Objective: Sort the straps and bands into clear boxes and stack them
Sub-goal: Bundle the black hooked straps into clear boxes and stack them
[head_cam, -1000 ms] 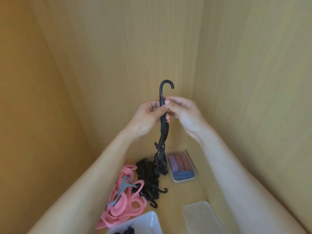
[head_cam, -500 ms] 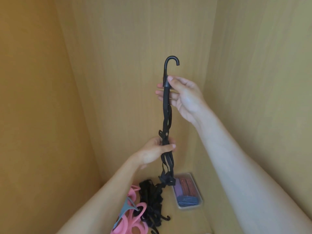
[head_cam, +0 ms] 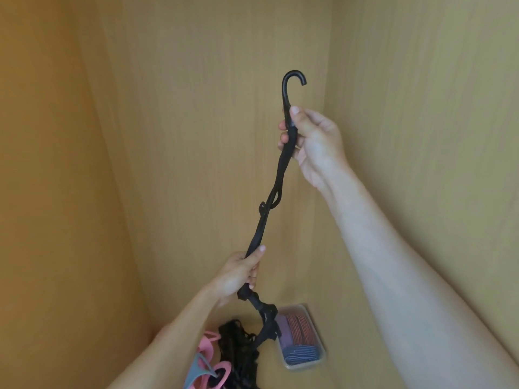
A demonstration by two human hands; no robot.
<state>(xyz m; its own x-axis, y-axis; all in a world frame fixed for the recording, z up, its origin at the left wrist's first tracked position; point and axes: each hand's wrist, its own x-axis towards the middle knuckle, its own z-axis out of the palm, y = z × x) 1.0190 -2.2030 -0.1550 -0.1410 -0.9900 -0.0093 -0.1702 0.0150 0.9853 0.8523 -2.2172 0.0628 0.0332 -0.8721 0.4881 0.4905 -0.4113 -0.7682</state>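
Both hands grip the strap [head_cam: 270, 202] above the box [head_cam: 304, 366], right hand [head_cam: 316, 141] pinching it below the hook [head_cam: 292, 78], left hand [head_cam: 238, 276] wrapped round it lower, and we fear its tail, seemingly tangled into the pile [head_cam: 238, 349] beside the box, could drag others up.

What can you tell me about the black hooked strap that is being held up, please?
The black strap looks like doubled elastic cord ending in a curved hook that points up. It runs taut on a slant: the right hand pinches it just below the hook, the left hand grips it lower down. A small clasp sits midway. Its bunched lower end trails to the pile of black straps below.
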